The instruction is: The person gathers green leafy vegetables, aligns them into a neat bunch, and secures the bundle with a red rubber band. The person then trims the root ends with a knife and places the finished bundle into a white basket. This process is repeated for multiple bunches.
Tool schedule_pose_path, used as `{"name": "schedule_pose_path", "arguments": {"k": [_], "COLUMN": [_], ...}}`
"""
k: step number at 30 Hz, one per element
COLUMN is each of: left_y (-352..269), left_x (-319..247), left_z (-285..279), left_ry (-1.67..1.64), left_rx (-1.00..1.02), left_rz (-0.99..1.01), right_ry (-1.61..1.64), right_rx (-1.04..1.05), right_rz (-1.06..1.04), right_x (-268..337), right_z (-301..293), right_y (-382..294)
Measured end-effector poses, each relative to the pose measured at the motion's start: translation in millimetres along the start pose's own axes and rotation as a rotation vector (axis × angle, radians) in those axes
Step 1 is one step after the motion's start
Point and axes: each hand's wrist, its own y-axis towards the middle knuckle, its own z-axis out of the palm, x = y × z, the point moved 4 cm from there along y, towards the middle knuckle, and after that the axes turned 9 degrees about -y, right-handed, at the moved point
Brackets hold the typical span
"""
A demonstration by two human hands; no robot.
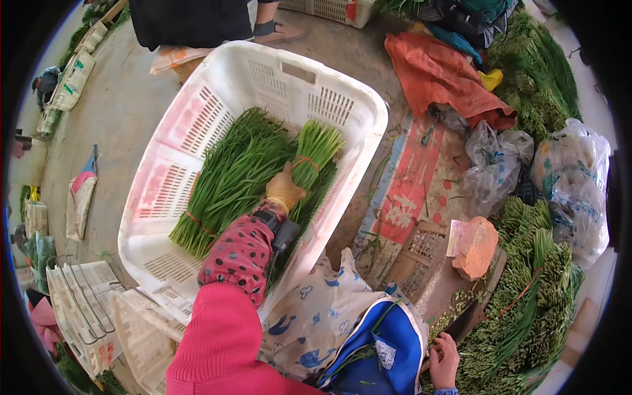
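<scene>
My gloved left hand (285, 190) reaches into a large white plastic crate (363, 98). It is closed around a bundle of garlic chives (318, 140), its pale stalk ends pointing away from me and a red rubber band around them. The fingers beneath are hidden. Beside it in the crate lie more banded garlic chives (237, 173) with their cut ends towards me. A red dotted sleeve cover (237, 254) and a dark wrist device (284, 239) are on this arm. My right hand is out of view.
Another person's bare hand (444, 360) is beside a wooden board (437, 296) bearing a brick (475, 247). Piled flower-bud stalks (528, 306) flank it. A whale-print apron (306, 316) borders the crate. A person's foot (279, 33) stands behind it; stacked crates (86, 306) are left.
</scene>
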Motion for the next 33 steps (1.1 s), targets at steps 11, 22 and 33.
{"name": "schedule_pose_path", "arguments": {"k": [11,22,33], "left_y": [-9,-47,-313], "left_x": [-5,22,18], "left_z": [73,89,104], "left_ry": [0.429,0.346,0.185], "left_rx": [-0.039,-0.29,0.183], "left_rz": [0.142,0.446,0.81], "right_ry": [-0.056,-0.056,0.259], "right_rx": [0.032,-0.021,0.191], "right_rz": [-0.027,0.012,0.381], "right_x": [-27,-39,-80], "right_z": [24,-1,117], "right_y": [39,-36,-301]}}
